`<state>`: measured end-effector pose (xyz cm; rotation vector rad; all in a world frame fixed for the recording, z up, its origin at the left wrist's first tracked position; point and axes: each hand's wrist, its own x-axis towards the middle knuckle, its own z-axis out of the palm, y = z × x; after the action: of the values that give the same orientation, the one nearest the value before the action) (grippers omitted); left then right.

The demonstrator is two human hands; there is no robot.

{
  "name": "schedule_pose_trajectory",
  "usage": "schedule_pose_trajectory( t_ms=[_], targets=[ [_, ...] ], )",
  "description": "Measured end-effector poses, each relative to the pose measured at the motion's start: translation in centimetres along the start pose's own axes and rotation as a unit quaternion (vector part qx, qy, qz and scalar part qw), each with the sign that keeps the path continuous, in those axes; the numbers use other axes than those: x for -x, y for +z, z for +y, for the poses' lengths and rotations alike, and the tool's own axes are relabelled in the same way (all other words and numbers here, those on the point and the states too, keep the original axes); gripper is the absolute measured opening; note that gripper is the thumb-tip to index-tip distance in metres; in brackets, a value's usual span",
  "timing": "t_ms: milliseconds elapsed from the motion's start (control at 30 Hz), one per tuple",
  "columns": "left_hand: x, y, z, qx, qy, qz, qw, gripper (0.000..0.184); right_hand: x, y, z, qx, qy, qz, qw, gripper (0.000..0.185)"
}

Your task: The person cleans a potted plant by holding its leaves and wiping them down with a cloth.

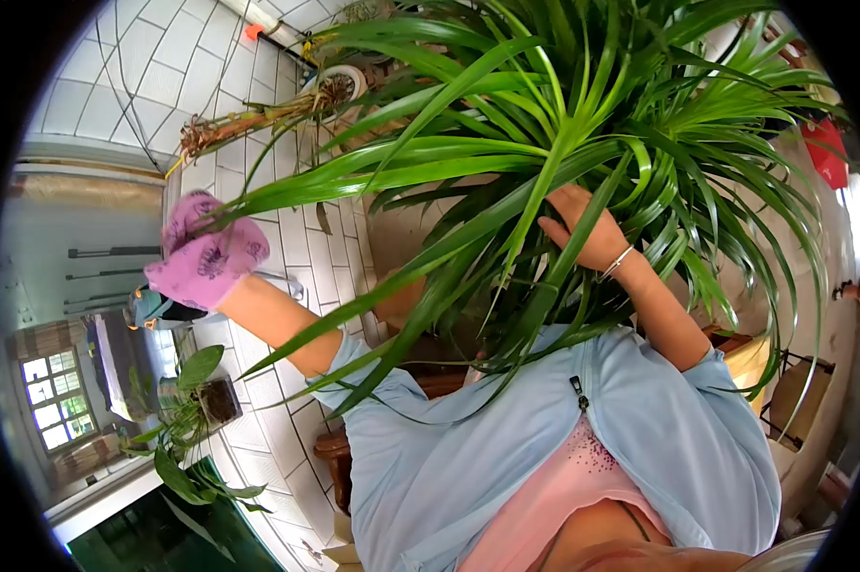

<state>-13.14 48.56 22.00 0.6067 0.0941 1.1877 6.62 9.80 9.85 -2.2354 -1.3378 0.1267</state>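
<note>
A large potted-type plant with long, strap-like green leaves (582,124) spreads across the top and middle of the head view. My left hand (211,253) reaches out to the left, covered by a pink printed cloth (222,257) like a mitt. The cloth is closed around the tip end of a long leaf (392,174). Bare, with a thin bracelet (617,262) at the wrist, my right hand (587,229) is in among the leaves near their base. Its fingers curl around a leaf, partly hidden by another crossing in front.
A smaller leafy plant in a square pot (220,401) is at lower left. White tiled wall (249,191), a window (58,396) and a dried-stem plant in a white pot (349,81) are on the left. A red object (825,153) is at far right.
</note>
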Motion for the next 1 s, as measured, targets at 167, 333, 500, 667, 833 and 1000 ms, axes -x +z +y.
schedule_pose_trajectory(
  t_ms=[167,333,500,667,833,1000],
  targets=[
    [4.8,-11.2,-0.9,0.017,-0.054,0.158,0.986,0.040,-1.0,-1.2,-1.0,-0.037,-0.008,-0.011,0.999,0.045],
    [10.0,-16.5,-7.5,0.017,-0.225,0.411,0.883,0.058,-2.4,-1.4,-2.8,-0.014,-0.045,-0.009,0.999,0.041],
    [12.4,-22.6,-17.7,0.081,-0.341,0.411,0.842,0.055,-2.3,0.4,-3.0,0.002,-0.010,-0.047,0.999,0.040],
    [15.2,-39.3,-35.1,-0.546,-0.207,-0.255,0.771,0.049,-2.4,0.6,-3.4,-0.015,0.037,-0.065,0.997,0.041],
    [17.0,-29.1,-35.5,-0.208,-0.417,-0.049,0.883,0.049,-2.5,0.7,-3.5,-0.025,0.050,-0.058,0.997,0.044],
    [17.7,-25.8,-33.1,-0.166,-0.430,-0.051,0.886,0.048,-2.6,0.7,-4.0,0.003,0.062,-0.066,0.996,0.045]
  ],
)
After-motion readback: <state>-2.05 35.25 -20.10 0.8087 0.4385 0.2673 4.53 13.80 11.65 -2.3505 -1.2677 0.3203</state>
